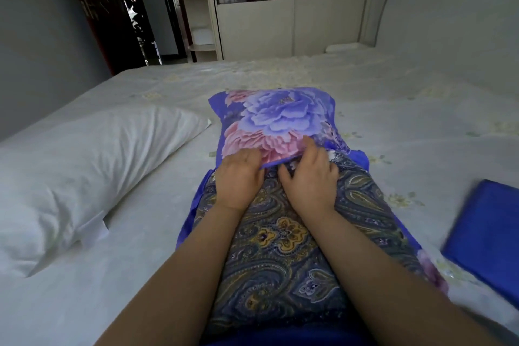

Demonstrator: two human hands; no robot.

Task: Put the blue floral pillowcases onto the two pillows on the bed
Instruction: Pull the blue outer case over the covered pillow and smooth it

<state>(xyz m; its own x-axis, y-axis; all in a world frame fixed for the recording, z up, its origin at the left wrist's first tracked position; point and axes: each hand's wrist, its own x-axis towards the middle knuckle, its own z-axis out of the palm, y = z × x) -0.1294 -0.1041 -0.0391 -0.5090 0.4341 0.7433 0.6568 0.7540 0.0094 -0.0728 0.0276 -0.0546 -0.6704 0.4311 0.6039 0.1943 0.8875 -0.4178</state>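
Bed: hands grip pillowcase.

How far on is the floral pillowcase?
Partly on. The floral pillowcase covers only the far end; the paisley pillow is bare nearer. Both hands grip its open edge.

left hand fingertips: tucked under the hem of the blue floral pillowcase, out of sight.
right hand thumb tip: hidden in the opening below that hem; whether it pinches the cloth cannot be told.
paisley pillow: far end covered by the pillowcase, near end cut off by the bottom edge.
blue folded cloth: right of the pillowcase, blurred, cut by the right edge; pattern unreadable.
white pillow: left of the pillowcase, cropped at the left edge.
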